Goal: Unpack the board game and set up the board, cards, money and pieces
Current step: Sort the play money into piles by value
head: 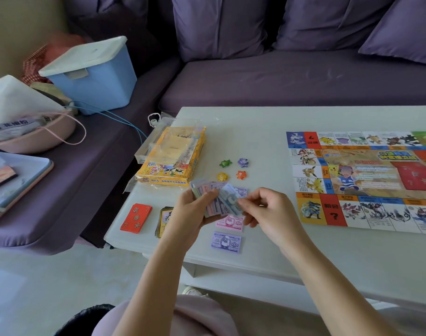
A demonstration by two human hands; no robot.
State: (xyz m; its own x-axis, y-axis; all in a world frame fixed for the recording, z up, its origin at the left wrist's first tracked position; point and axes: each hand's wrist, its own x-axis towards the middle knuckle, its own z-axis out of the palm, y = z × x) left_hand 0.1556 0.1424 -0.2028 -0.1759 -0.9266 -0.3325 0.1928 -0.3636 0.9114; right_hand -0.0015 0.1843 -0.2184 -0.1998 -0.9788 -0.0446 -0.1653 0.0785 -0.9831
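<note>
Left hand (195,212) curled round a fanned wad of play money (208,190), right hand (265,209) pinching one bluish note (227,198) at the fan's edge, both just above the worktop (255,132). Under them lie a pink 1000 pile (231,223) and a purple 5000 pile (226,242) — red card deck (136,218) to the left, four star pieces (241,175) beyond. Yellow box (170,161) sits near the far-left corner; board (362,180) lies unfolded flat at right.

The left hand (190,212) grips a fan of play money (208,194) above the white table (255,122) while the right hand (265,209) pinches a note (230,197) at its edge. Beneath lie a pink pile (231,223) and a purple pile (226,242) of notes; a red card deck (136,218), four star pieces (225,163), the yellow box (170,158) and the unfolded board (364,180) lie around.
</note>
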